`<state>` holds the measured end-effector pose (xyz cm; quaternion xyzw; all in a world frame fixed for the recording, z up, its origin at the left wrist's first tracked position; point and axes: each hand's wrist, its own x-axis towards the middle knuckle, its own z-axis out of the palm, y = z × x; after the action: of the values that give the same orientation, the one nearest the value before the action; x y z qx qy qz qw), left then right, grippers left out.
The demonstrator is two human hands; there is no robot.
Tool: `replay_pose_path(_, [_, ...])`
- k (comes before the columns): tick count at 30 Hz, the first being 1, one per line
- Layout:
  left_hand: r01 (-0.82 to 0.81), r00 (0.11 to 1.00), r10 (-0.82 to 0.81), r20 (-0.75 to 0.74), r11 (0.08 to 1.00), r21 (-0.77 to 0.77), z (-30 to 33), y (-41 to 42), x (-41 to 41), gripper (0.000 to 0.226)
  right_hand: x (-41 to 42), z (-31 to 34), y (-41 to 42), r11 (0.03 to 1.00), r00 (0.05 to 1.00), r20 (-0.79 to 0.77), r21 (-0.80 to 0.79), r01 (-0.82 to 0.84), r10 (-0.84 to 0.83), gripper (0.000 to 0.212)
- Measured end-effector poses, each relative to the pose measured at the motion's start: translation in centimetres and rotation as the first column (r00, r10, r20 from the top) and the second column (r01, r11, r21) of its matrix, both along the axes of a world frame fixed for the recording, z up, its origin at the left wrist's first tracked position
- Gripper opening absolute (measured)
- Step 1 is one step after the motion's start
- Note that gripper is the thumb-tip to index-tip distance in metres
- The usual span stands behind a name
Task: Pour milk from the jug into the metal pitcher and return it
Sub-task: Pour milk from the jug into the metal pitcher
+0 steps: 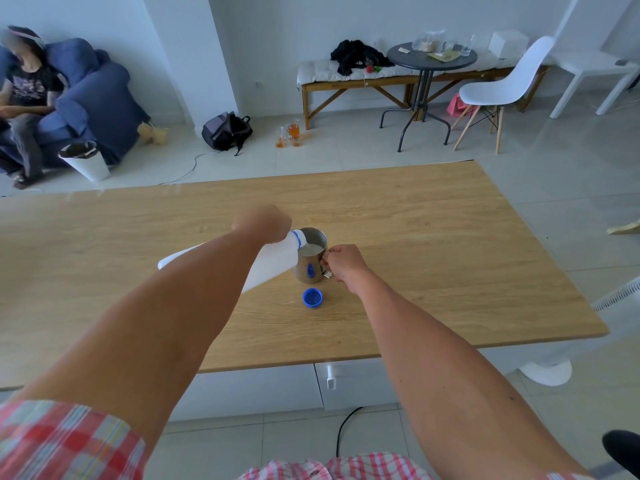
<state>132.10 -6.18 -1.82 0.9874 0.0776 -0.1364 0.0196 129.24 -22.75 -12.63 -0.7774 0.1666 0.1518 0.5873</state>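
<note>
- The left hand (pixel 262 223), at the centre of the frame, has its grip closed round the white milk jug (pixel 266 263), tipped with its open neck over the pitcher's rim.
- The right hand (pixel 344 263) has its grip round the handle of the metal pitcher (pixel 311 259), which stands upright on the table (pixel 450 254) with milk inside.
- A blue cap (pixel 312 297) lies just below the pitcher.

Wooden table (pixel 450 271), blue cap (pixel 312 298) lying on it; behind: blue armchair (pixel 93 98) with seated person (pixel 24 95), white bin (pixel 85 161), backpack (pixel 227 130), bench (pixel 363 77), round dark table (pixel 431 57), white chair (pixel 502 88)
</note>
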Motion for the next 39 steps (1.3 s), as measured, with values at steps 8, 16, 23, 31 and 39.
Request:
replay_pose_path(8, [-0.005,1.0,0.005,-0.004,1.0,-0.001,0.07,-0.03,-0.06,0.03,0.07,-0.07,0.08,1.0,1.0,-0.001,0.001,0.005,-0.005,0.022])
replay_pose_path(16, [-0.002,1.0,0.002,-0.001,1.0,-0.001,0.04,-0.09,0.06,0.029,0.08,-0.11,0.02,1.0,1.0,-0.001,-0.002,0.001,-0.001,0.024])
replay_pose_path(23, [0.0,1.0,0.0,0.002,1.0,-0.011,0.0,0.0,0.01,0.03,0.24,-0.41,0.17,1.0,1.0,0.001,-0.017,0.001,-0.001,0.021])
replay_pose_path(31, [0.002,1.0,-0.002,0.004,1.0,-0.015,-0.05,-0.02,0.13,0.028,0.3,-0.47,0.19,1.0,1.0,0.004,-0.007,0.009,-0.009,0.019])
replay_pose_path(39, [0.006,1.0,-0.006,0.007,1.0,-0.012,-0.09,-0.02,0.2,0.028,0.17,-0.27,0.03,1.0,1.0,-0.002,0.004,0.009,-0.009,0.02])
